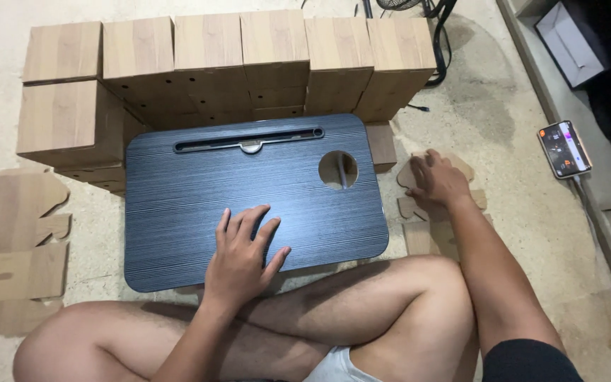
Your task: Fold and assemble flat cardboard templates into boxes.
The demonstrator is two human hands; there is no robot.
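A dark lap table [178, 205] with a long slot and a round hole stands on the floor in front of my crossed legs. My left hand [243, 256] lies flat on its near edge, fingers spread, holding nothing. My right hand [435, 180] reaches to the right of the table and presses on a stack of flat die-cut cardboard blanks [426, 233], fingers curled on the top piece's edge.
Several folded wood-print cardboard boxes [206, 64] are lined up behind the table. More flat blanks [15, 247] lie at the left. A lit phone [564, 148] with a cable rests on the floor at right, beside a step edge [588, 212].
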